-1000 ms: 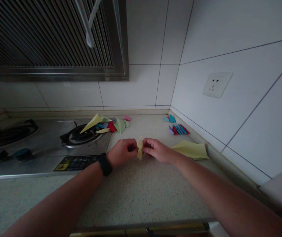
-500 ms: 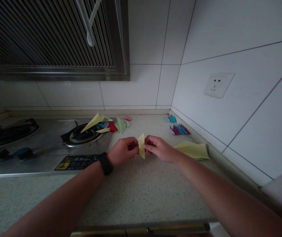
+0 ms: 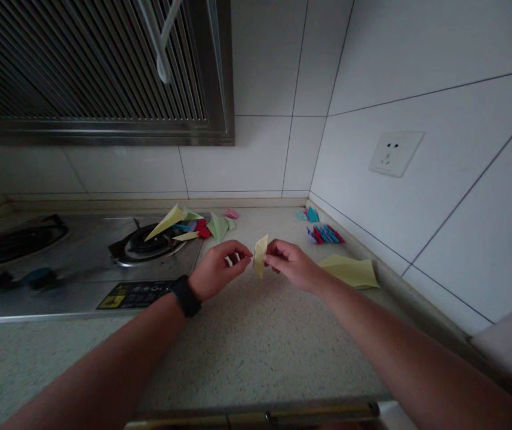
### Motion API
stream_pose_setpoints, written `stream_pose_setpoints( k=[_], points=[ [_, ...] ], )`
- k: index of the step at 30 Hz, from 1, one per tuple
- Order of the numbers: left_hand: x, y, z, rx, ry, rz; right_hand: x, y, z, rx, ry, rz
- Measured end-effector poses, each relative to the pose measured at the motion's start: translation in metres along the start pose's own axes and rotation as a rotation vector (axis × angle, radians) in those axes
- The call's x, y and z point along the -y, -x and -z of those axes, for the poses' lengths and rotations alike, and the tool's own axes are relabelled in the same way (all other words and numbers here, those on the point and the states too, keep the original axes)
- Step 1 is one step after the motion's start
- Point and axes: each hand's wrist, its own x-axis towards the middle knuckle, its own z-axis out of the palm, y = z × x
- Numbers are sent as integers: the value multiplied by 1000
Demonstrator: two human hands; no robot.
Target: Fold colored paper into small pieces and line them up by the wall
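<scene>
Folded pale-yellow paper piece (image 3: pixel 260 255) raised; right hand (image 3: pixel 288 263) fingers clamped on it; left hand (image 3: pixel 217 270) eased leftward, cannot tell if pinching

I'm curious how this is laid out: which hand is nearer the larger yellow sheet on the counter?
Right. The right hand is just left of the larger yellow sheet in this view; the left hand is farther left, beyond the small folded yellow paper.
</scene>
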Motion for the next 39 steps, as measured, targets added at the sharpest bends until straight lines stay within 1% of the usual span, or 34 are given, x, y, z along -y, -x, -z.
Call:
stream_pose_setpoints(
  k=[5, 10, 20, 28, 34, 39],
  points=[
    [0, 0, 0, 61, -10, -3, 7, 4, -3, -6, 59, 46],
    [1, 0, -1, 107, -27, -3, 13, 8, -4, 18, 183, 88],
    [0, 0, 0, 182, -85, -27, 17, 10, -4, 60, 383, 153],
    [4, 0, -3, 185, -87, -32, 18, 9, -4, 63, 496, 156],
    [3, 1, -3, 188, -128, -38, 14, 9, -4, 108, 610, 144],
    [2, 2, -4, 195, -175, -40, 14, 9, -3, 125, 656, 155]
  ],
)
